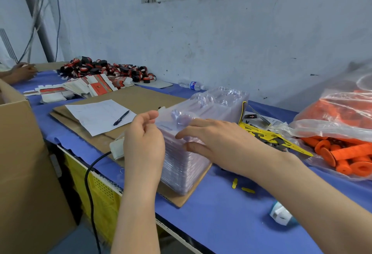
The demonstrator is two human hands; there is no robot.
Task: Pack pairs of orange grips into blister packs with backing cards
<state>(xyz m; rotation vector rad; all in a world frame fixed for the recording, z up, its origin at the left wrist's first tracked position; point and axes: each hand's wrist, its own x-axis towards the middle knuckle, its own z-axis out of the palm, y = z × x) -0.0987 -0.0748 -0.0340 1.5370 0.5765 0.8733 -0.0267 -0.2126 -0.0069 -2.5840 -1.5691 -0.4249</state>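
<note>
A tall stack of clear blister packs (193, 149) stands on a cardboard sheet (141, 96) in the middle of the blue table. My left hand (144, 141) pinches the near left corner of the top blister between thumb and fingers. My right hand (217, 143) lies over the stack's top with straight fingers touching the upper edge. Orange grips (346, 159) lie loose at the right, under a clear plastic bag (340, 112) that holds more of them. Yellow and black backing cards (267, 136) lie between the stack and the grips.
A paper sheet with a black pen (121, 118) rests on the cardboard. A large cardboard box (22, 153) stands at the left. Red and black parts (106, 69) and flat cartons (88, 86) are piled at the back, beside a water bottle (191, 85). Another person's hand (22, 72) is far left.
</note>
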